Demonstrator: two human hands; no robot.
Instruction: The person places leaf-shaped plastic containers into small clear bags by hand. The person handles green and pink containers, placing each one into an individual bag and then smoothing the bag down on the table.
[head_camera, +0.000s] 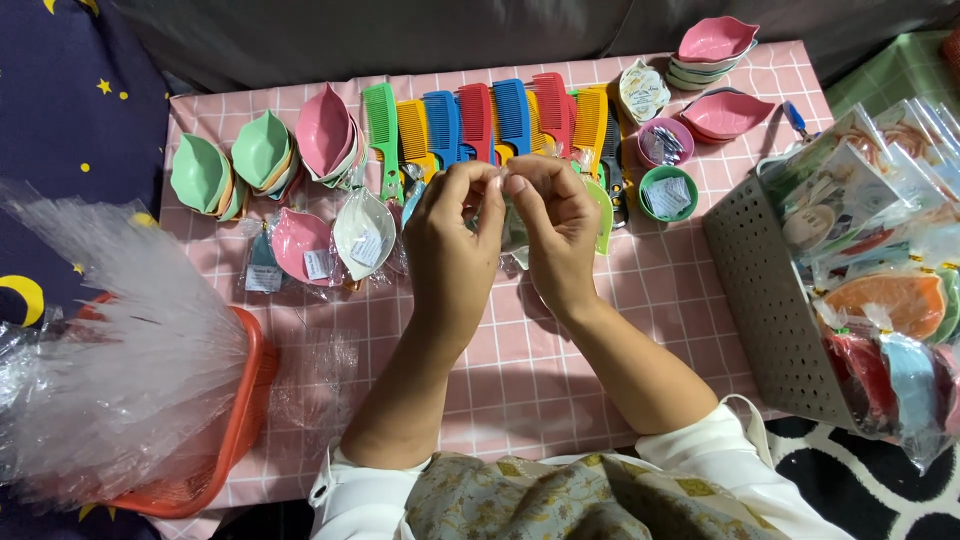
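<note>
- While both hands are raised together over the pink checked tablecloth, the left hand and right hand each pinch a clear plastic wrapper between thumb and fingertips, at its top edge.
- Wrapper hangs between the two palms; something pale green shows inside, can't tell what it is.
- Directly behind the hands: row of combs laid side by side, green, yellow, blue, red.
- Left of the combs: stacked leaf-shaped dishes in green and pink, with two more bagged ones just below them.
- Right of the combs: two small round bowls, one pink, one green, each holding small packets.
- Far right corner: more pink leaf dishes stacked.
- Right edge: grey perforated basket filled with bagged items.
- Left edge: orange basket stuffed with crumpled clear plastic bags.
</note>
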